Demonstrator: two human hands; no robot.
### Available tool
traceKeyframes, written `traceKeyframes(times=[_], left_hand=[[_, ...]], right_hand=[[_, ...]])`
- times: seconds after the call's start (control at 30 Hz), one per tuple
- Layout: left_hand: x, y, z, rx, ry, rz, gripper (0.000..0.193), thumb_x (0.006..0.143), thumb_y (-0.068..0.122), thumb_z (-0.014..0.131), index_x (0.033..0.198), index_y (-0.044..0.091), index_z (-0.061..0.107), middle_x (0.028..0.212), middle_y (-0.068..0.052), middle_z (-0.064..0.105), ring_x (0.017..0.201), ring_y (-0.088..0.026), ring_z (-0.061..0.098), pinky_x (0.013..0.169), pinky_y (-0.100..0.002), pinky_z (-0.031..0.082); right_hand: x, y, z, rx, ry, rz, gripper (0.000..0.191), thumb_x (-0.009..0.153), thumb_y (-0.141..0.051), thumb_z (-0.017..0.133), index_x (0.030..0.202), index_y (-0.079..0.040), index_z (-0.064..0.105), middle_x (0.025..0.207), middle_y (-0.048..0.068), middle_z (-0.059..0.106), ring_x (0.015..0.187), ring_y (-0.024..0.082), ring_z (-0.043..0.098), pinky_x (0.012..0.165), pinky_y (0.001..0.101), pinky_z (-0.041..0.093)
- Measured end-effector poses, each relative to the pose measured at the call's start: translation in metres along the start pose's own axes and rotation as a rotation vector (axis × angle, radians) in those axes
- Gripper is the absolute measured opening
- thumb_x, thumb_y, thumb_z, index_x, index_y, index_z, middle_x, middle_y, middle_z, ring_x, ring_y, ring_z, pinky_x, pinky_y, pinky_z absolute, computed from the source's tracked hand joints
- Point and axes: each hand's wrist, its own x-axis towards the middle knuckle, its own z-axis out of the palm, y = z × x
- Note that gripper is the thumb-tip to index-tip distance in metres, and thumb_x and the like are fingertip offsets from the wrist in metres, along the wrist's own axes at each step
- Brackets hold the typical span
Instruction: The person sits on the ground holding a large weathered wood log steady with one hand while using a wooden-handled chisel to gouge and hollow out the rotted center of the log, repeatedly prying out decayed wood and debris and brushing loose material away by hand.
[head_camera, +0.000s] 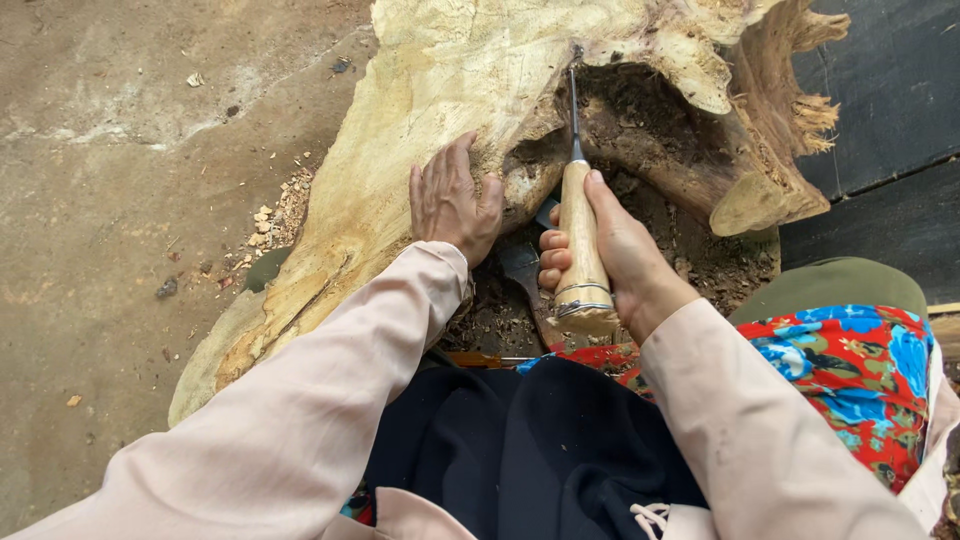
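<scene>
A big pale tree stump (420, 90) with a dark hollowed cavity (640, 130) lies on the ground in front of me. My right hand (610, 255) grips a chisel (578, 235) by its light wooden handle; the thin metal blade reaches up into the edge of the hollow. My left hand (452, 200) rests flat on the stump's pale surface just left of the cavity, fingers spread, holding nothing. Both arms wear pale pink sleeves. Another tool's dark blade (522, 265) lies between my hands, partly hidden.
Bare concrete floor (120, 200) spreads to the left, with wood chips (275, 215) scattered beside the stump. Dark boards (890, 110) are at the upper right. My lap is covered in black cloth (520, 450), and a red and blue flowered cloth (860, 370) lies at the right.
</scene>
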Motion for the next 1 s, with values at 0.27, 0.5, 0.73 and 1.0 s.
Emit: traceKeyframes(times=[0.27,0.5,0.73,1.0], left_hand=[[0.003,-0.001,-0.001,-0.02,0.024,0.017,0.065,0.095,0.038,0.043,0.151,0.007,0.035,0.154,-0.02,0.045,0.145,-0.036,0.039,0.126,-0.053,0.01],[0.0,0.001,-0.001,-0.022,0.029,0.036,0.064,0.095,0.036,0.045,0.151,0.006,0.036,0.152,-0.021,0.046,0.145,-0.035,0.04,0.125,-0.053,0.009],[-0.004,0.003,-0.001,-0.027,0.055,0.009,0.063,0.094,0.037,0.045,0.15,0.007,0.038,0.15,-0.018,0.05,0.145,-0.032,0.043,0.127,-0.052,0.011],[0.007,-0.001,-0.003,-0.01,-0.021,-0.013,0.066,0.095,0.04,0.042,0.152,0.007,0.034,0.156,-0.018,0.044,0.147,-0.033,0.04,0.127,-0.052,0.01]], right_hand=[[-0.042,-0.016,-0.002,-0.997,0.408,-0.102,0.04,0.101,-0.044,0.041,0.109,-0.005,0.047,0.071,0.011,0.06,0.051,0.022,0.061,0.047,0.0384,0.053],[-0.015,-0.006,0.008,-0.95,0.517,-0.139,0.046,0.103,-0.05,0.039,0.107,-0.005,0.047,0.072,0.011,0.059,0.051,0.02,0.06,0.047,0.0376,0.053],[-0.001,-0.009,-0.01,-0.076,0.041,0.024,0.051,0.105,-0.057,0.041,0.104,-0.007,0.048,0.07,0.004,0.053,0.052,0.015,0.054,0.049,0.0326,0.052],[-0.027,-0.055,-0.026,-0.694,0.329,0.035,0.04,0.102,-0.042,0.045,0.123,-0.009,0.052,0.082,0.004,0.061,0.061,0.016,0.06,0.055,0.0327,0.054]])
